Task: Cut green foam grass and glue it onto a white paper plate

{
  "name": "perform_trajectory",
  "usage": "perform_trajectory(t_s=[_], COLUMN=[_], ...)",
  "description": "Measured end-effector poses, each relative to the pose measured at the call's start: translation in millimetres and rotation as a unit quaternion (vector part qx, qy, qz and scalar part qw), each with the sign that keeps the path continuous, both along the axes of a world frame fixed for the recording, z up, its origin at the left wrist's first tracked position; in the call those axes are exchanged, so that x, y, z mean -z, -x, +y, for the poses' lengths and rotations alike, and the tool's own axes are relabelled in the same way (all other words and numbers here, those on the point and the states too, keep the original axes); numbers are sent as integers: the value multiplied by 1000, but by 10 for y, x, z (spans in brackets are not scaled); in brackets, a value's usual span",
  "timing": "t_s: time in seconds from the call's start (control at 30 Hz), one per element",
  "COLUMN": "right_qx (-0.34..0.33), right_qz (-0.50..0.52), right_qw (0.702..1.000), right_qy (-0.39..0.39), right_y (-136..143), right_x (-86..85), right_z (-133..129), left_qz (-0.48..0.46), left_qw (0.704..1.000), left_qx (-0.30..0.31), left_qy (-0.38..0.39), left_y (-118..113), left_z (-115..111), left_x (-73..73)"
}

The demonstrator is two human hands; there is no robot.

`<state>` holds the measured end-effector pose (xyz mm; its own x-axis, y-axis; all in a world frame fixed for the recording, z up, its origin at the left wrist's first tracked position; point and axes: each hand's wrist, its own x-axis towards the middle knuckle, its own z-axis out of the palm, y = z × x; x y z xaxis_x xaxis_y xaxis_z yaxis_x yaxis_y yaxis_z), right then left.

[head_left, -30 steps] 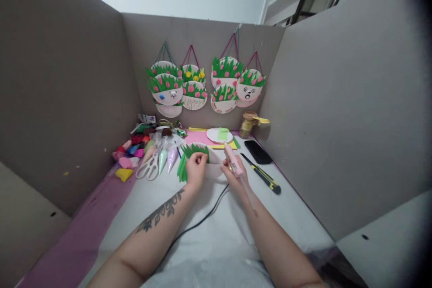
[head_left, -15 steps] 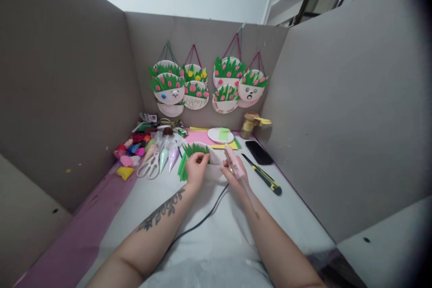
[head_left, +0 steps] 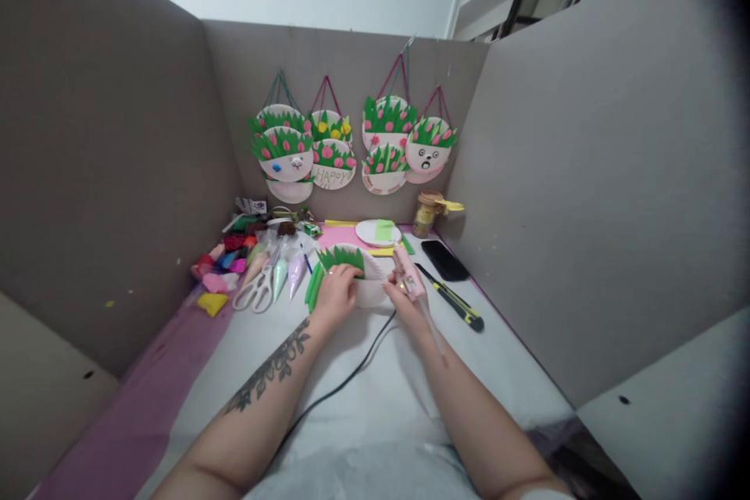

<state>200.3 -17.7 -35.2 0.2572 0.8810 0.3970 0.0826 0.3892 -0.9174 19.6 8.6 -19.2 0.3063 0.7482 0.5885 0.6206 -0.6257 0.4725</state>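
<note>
A white paper plate basket point(head_left: 370, 293) with a half-plate front stands on the table before me. Green paper grass point(head_left: 341, 256) with pointed tips sits inside its left part. My left hand point(head_left: 337, 291) lies over the plate's left side, fingers bent together at the foot of the grass; the thumb is partly hidden. My right hand point(head_left: 408, 306) grips a pink hot glue gun point(head_left: 408, 273), nozzle up, and its fingertips touch the plate's right edge. Beside the left hand lie more green paper strips point(head_left: 314, 287).
White scissors point(head_left: 255, 293), piping bags point(head_left: 297, 273) and colourful clay packs point(head_left: 218, 281) lie left. A utility knife point(head_left: 454, 301), phone point(head_left: 445, 260) and lidded cup point(head_left: 427, 212) stand or lie right. Decorated plates point(head_left: 285, 152) hang behind. A black cable point(head_left: 351, 383) crosses the table.
My left hand has gone from pinching at the grass to lying lower across it, fingers pointing right. The right hand still holds the glue gun by the plate. The view has shifted slightly.
</note>
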Motion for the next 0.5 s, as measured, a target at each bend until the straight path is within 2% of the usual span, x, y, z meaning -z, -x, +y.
perform_trajectory(t_s=[0.17, 0.33, 0.5], right_qx=[10, 0, 2], right_qz=[-10, -22, -6], right_qw=[1000, 1000, 1000], right_qy=[-9, -7, 6], right_y=[-9, -21, -15], right_x=[27, 41, 48], right_z=[8, 12, 16], left_qz=[32, 42, 78], left_qw=[999, 998, 994], left_qx=[11, -38, -62], left_qy=[-2, 28, 37], left_y=[-26, -76, -113], left_z=[6, -7, -20], left_x=[-34, -43, -42])
